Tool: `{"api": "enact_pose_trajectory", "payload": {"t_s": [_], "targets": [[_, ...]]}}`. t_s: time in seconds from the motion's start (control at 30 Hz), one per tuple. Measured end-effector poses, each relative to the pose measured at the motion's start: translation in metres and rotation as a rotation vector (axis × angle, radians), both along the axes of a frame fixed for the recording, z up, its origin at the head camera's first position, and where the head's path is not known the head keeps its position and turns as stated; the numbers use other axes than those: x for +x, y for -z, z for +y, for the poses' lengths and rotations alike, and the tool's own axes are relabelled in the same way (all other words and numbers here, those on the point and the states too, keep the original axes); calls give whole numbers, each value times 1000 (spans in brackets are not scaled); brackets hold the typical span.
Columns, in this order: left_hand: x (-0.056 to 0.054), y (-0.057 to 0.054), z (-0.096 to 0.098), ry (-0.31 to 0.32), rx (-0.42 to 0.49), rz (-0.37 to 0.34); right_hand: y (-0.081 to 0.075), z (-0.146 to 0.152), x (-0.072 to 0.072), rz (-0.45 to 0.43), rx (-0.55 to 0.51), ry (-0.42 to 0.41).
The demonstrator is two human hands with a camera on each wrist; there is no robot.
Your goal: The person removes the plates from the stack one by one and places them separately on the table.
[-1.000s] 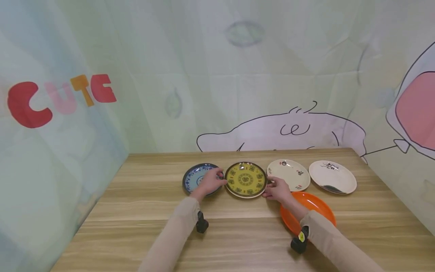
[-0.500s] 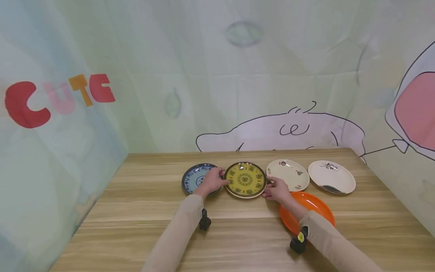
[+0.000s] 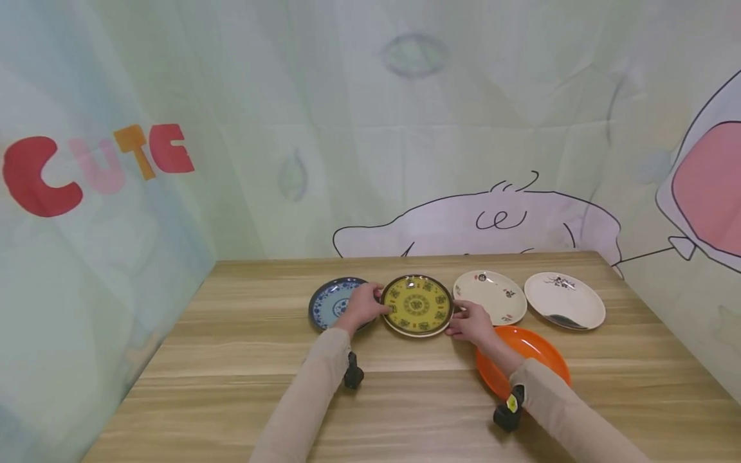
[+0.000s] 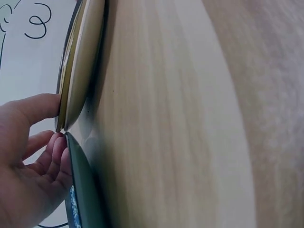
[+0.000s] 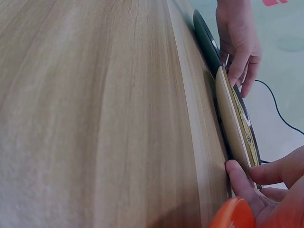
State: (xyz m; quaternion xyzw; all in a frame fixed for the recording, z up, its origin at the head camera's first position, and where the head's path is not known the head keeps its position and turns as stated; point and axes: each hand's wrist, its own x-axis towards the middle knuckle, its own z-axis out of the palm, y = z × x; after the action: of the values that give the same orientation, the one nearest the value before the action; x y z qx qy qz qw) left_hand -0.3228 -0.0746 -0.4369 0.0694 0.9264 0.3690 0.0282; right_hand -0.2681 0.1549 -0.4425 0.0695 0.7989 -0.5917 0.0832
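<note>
A yellow plate with a dark rim and dark patterns lies near the table's far side. Under its rim a pale layer shows; I cannot tell whether that is a second plate. My left hand pinches the left edge, its thumb on the rim and its fingertips at the edge beside the blue plate. At the opposite edge my right hand holds the rim, thumb on top and a finger low by the table. Behind the left hand, part of the blue plate is hidden.
A cream plate with small motifs and a white oval plate lie to the right. An orange plate sits nearer, partly under my right forearm. The wooden table meets a printed curtain behind.
My left hand and forearm have shifted slightly to the right, against the yellow plate's edge. The right hand and the plates look nearly unmoved; the view has drifted a little.
</note>
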Motion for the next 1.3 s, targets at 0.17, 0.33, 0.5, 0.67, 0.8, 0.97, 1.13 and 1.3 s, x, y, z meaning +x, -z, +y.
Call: {"api": "enact_pose_trajectory", "payload": {"t_s": [0.17,0.33,0.5,0.67,0.8,0.97,1.13,1.3], "targets": [[1,-3,-1,1,37,-26,0,0,1,14,0,-7],[2,-6,-5,15,55,-35,1,1,0,32,-2,-15],[2,-9,-7,22,40,-48,2,1,0,35,-2,-15],[2,-9,-8,45,41,-69,2,0,1,42,-2,-18],[1,-8,-9,55,80,-105,2,-1,2,44,0,-19],[2,-8,-11,54,139,-133,1,-1,3,47,-2,-20],[4,-10,-12,47,204,-156,0,-1,3,49,1,-16],[5,-11,-12,52,213,-165,-1,-1,3,46,4,-16]]}}
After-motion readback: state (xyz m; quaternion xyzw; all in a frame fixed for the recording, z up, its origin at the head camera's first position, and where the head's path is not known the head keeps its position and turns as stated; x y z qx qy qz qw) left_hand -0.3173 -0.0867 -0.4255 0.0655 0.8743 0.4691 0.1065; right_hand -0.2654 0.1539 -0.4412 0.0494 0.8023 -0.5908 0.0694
